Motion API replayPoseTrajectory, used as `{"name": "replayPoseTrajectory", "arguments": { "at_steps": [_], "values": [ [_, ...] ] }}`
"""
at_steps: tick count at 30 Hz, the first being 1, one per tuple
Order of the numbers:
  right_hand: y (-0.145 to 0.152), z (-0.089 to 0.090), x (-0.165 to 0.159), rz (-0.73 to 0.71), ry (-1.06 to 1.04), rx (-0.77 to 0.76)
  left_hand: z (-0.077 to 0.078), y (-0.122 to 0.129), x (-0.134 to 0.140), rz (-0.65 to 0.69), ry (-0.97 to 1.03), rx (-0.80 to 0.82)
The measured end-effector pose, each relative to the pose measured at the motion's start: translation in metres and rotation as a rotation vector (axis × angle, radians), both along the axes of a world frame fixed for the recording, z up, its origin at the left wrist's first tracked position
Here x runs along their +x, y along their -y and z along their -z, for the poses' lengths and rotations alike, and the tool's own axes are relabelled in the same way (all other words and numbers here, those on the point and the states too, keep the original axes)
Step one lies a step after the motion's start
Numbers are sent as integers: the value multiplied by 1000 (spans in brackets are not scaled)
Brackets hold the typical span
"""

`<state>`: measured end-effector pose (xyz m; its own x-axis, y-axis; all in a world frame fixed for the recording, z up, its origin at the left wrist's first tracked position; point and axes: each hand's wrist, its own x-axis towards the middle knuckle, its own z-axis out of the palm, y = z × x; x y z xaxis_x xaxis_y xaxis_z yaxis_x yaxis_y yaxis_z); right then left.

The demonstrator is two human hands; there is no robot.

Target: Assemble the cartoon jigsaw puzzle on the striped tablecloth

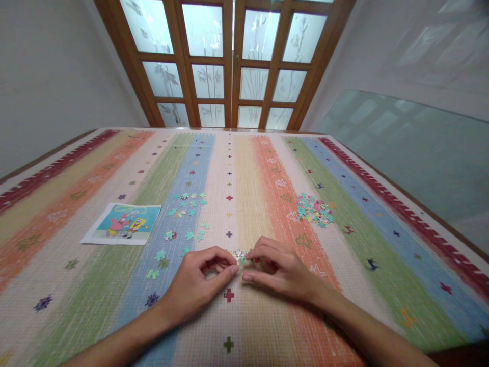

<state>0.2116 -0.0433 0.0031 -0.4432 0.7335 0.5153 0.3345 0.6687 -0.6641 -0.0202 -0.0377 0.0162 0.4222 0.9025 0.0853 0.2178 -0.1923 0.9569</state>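
Near the table's front middle, my left hand [208,275] has its thumb and index finger pinched together at a small pale jigsaw puzzle piece, mostly hidden by the fingertips. Facing it, my right hand [280,267] is curved, with a gap between thumb and index finger. Its fingertips reach the right side of a small cluster of puzzle pieces [239,254] lying between the hands. The hands partly cover this cluster, so how its pieces join cannot be made out.
Loose turquoise puzzle pieces [190,235] are scattered left of centre. A heap of mixed pieces [315,210] lies to the right. On the left rests a cartoon reference picture [122,224]. A striped tablecloth [229,326] covers the table; wooden glass-paned doors [231,61] stand behind.
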Motion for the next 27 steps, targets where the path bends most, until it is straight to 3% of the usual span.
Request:
{"name": "replayPoseTrajectory", "arguments": {
  "at_steps": [17,21,27],
  "values": [
    [2,2,-1,53,115,154,3,8,5,71,16,-76],
    [0,-2,5,58,165,170,4,6,3,90,-44,81],
    [-14,-7,32,67,281,70,8,-5,-13,124,-264,548]
  ]
}}
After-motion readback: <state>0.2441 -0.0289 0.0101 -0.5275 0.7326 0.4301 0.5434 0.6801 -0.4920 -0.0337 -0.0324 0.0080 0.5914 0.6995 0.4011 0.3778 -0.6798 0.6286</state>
